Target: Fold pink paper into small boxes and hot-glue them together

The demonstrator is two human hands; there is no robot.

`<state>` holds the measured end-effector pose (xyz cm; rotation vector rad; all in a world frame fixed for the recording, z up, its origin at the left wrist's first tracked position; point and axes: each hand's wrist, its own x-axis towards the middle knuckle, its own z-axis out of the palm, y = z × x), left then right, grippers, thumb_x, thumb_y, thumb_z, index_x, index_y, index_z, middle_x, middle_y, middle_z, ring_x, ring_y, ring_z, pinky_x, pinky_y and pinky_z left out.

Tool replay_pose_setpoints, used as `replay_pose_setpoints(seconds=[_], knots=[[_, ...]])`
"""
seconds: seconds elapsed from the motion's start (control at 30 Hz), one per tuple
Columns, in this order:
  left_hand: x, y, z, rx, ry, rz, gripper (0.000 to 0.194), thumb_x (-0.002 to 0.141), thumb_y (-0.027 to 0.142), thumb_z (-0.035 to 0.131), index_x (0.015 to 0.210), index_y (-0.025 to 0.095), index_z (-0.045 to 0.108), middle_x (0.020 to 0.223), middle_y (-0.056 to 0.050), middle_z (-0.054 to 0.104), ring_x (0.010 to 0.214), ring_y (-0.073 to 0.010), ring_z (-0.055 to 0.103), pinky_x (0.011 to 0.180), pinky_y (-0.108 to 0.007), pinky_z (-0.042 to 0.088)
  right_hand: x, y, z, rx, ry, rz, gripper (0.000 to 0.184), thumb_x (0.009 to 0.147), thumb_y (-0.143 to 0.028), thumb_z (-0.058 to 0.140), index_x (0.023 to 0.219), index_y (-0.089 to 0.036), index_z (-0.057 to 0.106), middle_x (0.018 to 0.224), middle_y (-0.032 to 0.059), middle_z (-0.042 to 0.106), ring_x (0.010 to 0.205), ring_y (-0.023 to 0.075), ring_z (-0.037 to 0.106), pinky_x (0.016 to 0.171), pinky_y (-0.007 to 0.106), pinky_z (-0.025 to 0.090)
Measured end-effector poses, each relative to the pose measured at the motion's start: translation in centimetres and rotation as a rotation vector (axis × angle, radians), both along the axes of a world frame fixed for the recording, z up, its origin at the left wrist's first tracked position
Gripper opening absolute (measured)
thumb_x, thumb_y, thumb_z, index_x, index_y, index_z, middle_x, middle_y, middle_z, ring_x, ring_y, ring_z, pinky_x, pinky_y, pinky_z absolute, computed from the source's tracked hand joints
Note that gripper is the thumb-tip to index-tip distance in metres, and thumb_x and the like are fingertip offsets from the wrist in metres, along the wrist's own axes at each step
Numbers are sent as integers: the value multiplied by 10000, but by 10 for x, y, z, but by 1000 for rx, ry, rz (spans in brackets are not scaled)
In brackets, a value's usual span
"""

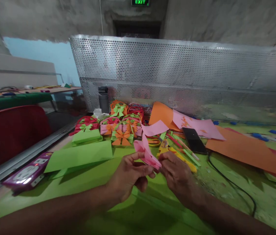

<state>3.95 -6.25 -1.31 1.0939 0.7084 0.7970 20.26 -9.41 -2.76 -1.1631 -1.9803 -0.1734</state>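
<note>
A folded piece of pink paper (145, 151) is held up over the green table, between my two hands. My left hand (134, 173) pinches it from the left, thumb and fingers closed on its lower edge. My right hand (175, 171) is closed at the paper's right tip, its fingertips pressed together there. Just behind my right hand lies a yellow glue gun-like tool (185, 160), partly covered by the hand. Beyond the paper stand several small paper bags with bows, among them a green one with an orange bow (122, 137).
Green sheets (79, 156) and a purple power strip (27, 173) lie at left. A black phone (194, 140), orange sheets (247, 150) and a black cable (235, 184) are at right. A dark bottle (103, 99) stands before the perforated metal panel (177, 71).
</note>
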Motion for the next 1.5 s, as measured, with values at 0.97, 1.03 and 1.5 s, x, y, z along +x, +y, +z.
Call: replay_pose_setpoints(seconds=[0.97, 1.03, 1.5], knots=[[1, 6, -4, 161, 176, -111, 244, 664, 325, 673, 780, 127, 590, 581, 9, 609, 324, -53, 489, 328, -151, 387, -1, 0, -3, 87, -223, -36, 283, 882, -186, 419, 627, -172, 540, 596, 13, 524, 587, 146, 475, 693, 339, 353], [0, 5, -2, 166, 186, -118, 242, 668, 320, 668, 791, 122, 604, 589, 5, 613, 330, -50, 494, 331, -144, 387, -1, 0, -2, 85, -187, -10, 270, 873, -161, 432, 637, -171, 562, 611, 15, 538, 587, 140, 484, 704, 347, 355], [-3, 11, 1, 148, 264, -107, 112, 632, 187, 643, 707, 104, 639, 515, 9, 617, 303, -56, 486, 306, -141, 395, -2, -6, 0, 72, -279, -22, 228, 844, -143, 431, 657, -176, 558, 642, 15, 535, 637, 150, 498, 863, 463, 325]])
